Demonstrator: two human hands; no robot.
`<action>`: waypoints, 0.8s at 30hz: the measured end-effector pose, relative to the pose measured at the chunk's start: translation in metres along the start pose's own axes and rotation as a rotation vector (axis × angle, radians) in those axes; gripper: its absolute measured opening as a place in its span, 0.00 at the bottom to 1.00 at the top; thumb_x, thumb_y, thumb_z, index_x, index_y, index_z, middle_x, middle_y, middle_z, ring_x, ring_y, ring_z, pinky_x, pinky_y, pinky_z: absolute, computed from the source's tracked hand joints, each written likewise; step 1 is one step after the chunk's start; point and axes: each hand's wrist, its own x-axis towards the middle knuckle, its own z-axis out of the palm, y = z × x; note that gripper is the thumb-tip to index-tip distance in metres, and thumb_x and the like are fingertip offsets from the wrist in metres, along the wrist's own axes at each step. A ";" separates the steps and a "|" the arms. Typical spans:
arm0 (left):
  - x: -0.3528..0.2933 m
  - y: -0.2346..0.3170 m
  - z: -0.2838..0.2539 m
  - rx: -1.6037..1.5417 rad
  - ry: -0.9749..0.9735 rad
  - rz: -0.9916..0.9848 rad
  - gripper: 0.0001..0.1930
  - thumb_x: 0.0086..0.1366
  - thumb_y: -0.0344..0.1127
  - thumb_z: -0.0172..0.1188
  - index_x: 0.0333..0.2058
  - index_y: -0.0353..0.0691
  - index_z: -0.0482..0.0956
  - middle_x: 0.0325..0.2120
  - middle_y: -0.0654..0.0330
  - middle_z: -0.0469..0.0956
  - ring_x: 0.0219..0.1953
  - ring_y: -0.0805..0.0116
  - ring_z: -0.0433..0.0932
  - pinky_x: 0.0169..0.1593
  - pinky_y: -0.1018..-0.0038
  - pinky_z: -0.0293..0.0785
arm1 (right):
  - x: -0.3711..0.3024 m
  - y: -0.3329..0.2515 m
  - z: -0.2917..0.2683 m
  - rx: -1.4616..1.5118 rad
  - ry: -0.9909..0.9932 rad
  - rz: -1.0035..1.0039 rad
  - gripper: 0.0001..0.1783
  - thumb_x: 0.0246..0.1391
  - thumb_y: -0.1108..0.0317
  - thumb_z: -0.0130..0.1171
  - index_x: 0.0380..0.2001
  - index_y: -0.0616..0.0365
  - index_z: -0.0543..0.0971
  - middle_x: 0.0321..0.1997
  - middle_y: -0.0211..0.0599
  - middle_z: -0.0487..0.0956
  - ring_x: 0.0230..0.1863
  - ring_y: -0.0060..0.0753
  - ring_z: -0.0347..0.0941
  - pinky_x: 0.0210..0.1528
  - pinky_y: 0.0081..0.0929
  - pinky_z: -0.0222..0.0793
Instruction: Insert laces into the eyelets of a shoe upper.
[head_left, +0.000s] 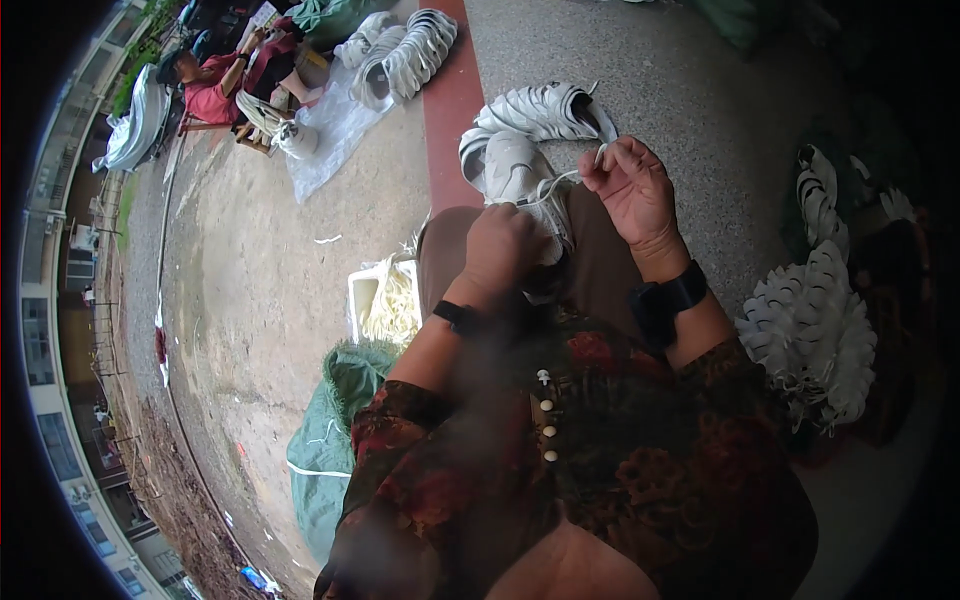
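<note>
A white shoe upper lies across my brown-trousered lap. My left hand is curled closed against its left side, the back of the hand hiding what the fingers grip. A thin white shoelace runs up from the upper. My right hand pinches this lace between thumb and fingers, raised to the right of the upper, palm partly showing. Just beyond my hands sits another rounded white upper. Behind it curves a nested row of white shoe uppers.
By my left knee stands a white box of loose pale laces, with a green sack nearer me. More white uppers are piled at right. Far left, a seated person works beside stacked uppers on plastic sheeting.
</note>
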 end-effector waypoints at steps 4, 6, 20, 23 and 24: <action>-0.001 -0.010 0.002 0.003 0.005 -0.031 0.05 0.46 0.36 0.59 0.20 0.44 0.75 0.23 0.60 0.71 0.31 0.56 0.73 0.33 0.63 0.71 | 0.001 0.006 -0.003 -0.036 0.034 -0.021 0.11 0.60 0.65 0.49 0.25 0.58 0.70 0.24 0.32 0.70 0.31 0.28 0.68 0.33 0.22 0.62; -0.005 -0.018 -0.019 -0.025 -0.037 -0.034 0.04 0.47 0.35 0.58 0.21 0.44 0.75 0.23 0.59 0.72 0.31 0.56 0.73 0.33 0.63 0.71 | -0.001 -0.001 -0.020 -0.104 0.118 -0.035 0.11 0.59 0.65 0.50 0.23 0.57 0.69 0.21 0.31 0.67 0.25 0.24 0.62 0.29 0.21 0.59; -0.116 -0.088 -0.127 -0.742 0.176 -0.753 0.06 0.62 0.31 0.58 0.29 0.34 0.77 0.19 0.70 0.71 0.23 0.82 0.67 0.28 0.84 0.64 | -0.046 -0.091 -0.127 0.049 0.363 -0.162 0.07 0.56 0.70 0.52 0.24 0.57 0.71 0.21 0.27 0.67 0.23 0.22 0.59 0.24 0.19 0.53; -0.056 -0.038 -0.164 -0.686 0.207 -0.460 0.07 0.61 0.32 0.60 0.30 0.34 0.77 0.20 0.68 0.71 0.23 0.81 0.67 0.28 0.82 0.65 | -0.012 -0.090 -0.029 -0.199 0.182 -0.132 0.02 0.55 0.73 0.52 0.32 0.59 0.74 0.27 0.31 0.74 0.25 0.20 0.66 0.28 0.16 0.61; -0.037 -0.021 -0.172 -0.681 0.222 -0.355 0.06 0.60 0.30 0.60 0.30 0.33 0.76 0.20 0.69 0.71 0.24 0.81 0.67 0.29 0.82 0.65 | -0.007 -0.089 -0.006 -0.279 0.139 -0.102 0.04 0.55 0.74 0.52 0.34 0.60 0.74 0.30 0.33 0.76 0.26 0.19 0.68 0.30 0.15 0.64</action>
